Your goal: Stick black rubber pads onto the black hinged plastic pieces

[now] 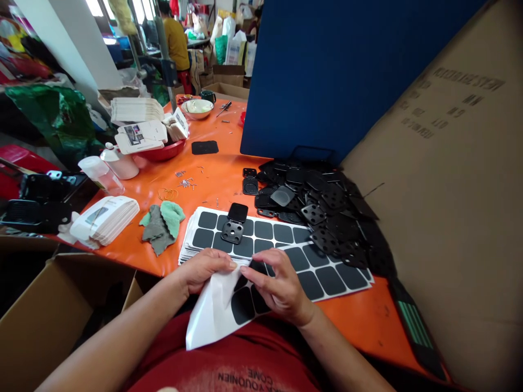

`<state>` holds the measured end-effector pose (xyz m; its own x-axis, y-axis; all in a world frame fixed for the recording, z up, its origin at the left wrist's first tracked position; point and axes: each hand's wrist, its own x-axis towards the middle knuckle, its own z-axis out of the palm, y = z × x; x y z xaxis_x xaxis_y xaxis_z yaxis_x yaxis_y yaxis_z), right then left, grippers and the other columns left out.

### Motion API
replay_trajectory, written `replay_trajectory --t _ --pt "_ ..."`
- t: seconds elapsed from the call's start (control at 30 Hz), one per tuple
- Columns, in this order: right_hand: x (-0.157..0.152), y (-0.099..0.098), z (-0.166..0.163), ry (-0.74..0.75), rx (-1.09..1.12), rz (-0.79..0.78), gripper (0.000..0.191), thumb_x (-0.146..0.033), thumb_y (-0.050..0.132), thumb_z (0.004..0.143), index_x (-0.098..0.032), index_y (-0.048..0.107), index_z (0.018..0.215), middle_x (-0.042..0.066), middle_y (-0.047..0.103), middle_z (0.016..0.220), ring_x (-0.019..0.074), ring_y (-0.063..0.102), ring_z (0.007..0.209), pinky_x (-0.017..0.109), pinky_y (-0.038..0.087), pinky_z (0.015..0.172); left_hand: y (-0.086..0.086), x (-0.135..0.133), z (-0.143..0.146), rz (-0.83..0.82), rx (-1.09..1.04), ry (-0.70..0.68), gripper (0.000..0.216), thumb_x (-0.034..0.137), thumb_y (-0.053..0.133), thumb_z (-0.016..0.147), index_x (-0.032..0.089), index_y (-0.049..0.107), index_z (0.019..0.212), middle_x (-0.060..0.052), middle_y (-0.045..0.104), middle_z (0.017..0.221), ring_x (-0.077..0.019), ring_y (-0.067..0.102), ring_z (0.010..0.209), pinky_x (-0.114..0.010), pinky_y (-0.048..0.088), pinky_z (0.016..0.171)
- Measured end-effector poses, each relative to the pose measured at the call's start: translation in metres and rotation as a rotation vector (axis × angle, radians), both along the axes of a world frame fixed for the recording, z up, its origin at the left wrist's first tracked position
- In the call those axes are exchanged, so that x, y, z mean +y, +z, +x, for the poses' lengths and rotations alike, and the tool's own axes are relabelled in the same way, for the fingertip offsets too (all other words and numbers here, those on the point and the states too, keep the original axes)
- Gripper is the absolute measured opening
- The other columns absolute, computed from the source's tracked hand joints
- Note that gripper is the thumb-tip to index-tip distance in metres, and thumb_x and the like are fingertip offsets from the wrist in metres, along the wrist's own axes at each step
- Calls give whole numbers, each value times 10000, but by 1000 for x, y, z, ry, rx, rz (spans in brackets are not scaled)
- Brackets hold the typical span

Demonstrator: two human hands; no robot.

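Observation:
My left hand (210, 267) pinches the folded-over white backing of a sticker sheet (216, 313), which bears rounded black squares. At the sheet's upper edge, the thumb and index finger of my right hand (280, 283) are bent in close around it; what lies exactly between their tips is hard to make out. Beneath and beyond is a stack of similar sticker sheets (263, 228). On that stack rests a small hinged black piece (233, 231) with holes, its lid part folded back. A heap of black plastic pieces (318, 201) lies to the right.
Green and grey cloths (161, 226) and a bundle of flat white boxes (104, 220) lie at left. Behind them stand a white bottle (119, 162) and a red basin (163, 152). A blue board (327, 76) and large carton (457, 190) wall the right side. Another person (176, 43) stands far off.

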<state>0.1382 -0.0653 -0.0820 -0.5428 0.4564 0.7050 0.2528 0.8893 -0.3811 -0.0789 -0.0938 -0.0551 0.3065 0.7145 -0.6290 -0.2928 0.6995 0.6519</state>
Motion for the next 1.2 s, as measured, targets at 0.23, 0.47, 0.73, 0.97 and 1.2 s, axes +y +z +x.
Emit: replay_trajectory --t 0.23,0.47,0.73,0.97,1.2 --pt "-6 -5 -5 31 22 -269 458 -96 583 887 -333 591 1278 70 537 1130 193 582 1013 354 552 828 2 1 -11 85 111 -46 373 406 846 563 124 639 691 17 576 540 -70 465 445 -206 330 463" --pt "-6 -9 -5 43 26 -205 477 -50 577 864 -318 605 1257 72 550 1125 200 579 1004 372 542 837 10 3 -15 114 56 -81 377 413 847 583 123 636 700 14 584 564 -69 481 459 -202 334 463" --pt "-5 -7 -8 -18 27 -204 497 -96 583 879 -310 551 1326 91 526 1161 206 580 1015 380 553 838 7 1 -10 100 31 -84 380 399 859 572 118 633 691 23 558 538 -56 439 435 -201 301 449" --pt "3 -2 -7 -15 -10 11 516 -96 609 845 -316 575 1311 84 547 1125 218 555 966 453 495 857 6 -1 -4 64 -23 -66 382 393 861 561 132 594 643 40 515 503 -55 409 441 -215 289 471" --pt "3 0 -8 38 16 47 485 -60 604 831 -301 619 1252 83 568 1100 209 560 942 435 491 816 6 -2 -4 33 1 -52 385 377 877 531 126 606 639 33 531 516 -59 427 452 -214 290 475"
